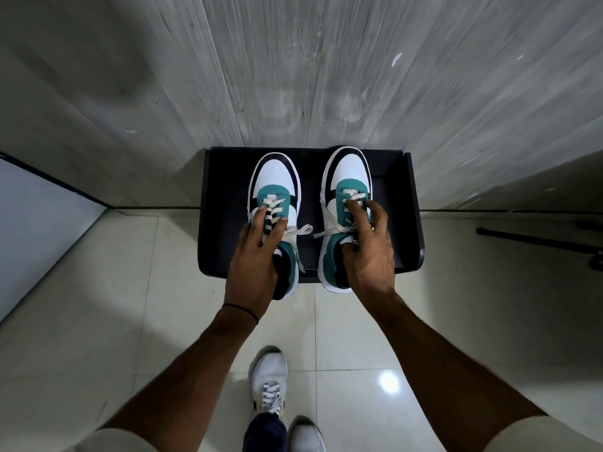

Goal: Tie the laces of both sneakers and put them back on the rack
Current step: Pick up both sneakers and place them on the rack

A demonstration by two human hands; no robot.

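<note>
Two white, teal and black sneakers stand side by side, toes toward the wall, on a low black rack [222,177]. My left hand [256,256] grips the left sneaker [275,181] over its tongue and collar, fingers lying on the laces. Over the right sneaker [347,171], my right hand [368,246] holds the same spot, fingertips on the laces. A tied white bow [298,231] sticks out from the left sneaker toward the gap between them, and lace loops hang from the right sneaker's inner side. Both heels reach the rack's front edge.
The rack stands against a grey wood-grain wall [326,76] on glossy white floor tiles [130,288]. My own white shoes [269,380] are on the tiles below. A black bar [535,238] lies on the floor at the right. A pale panel [32,223] is at the left.
</note>
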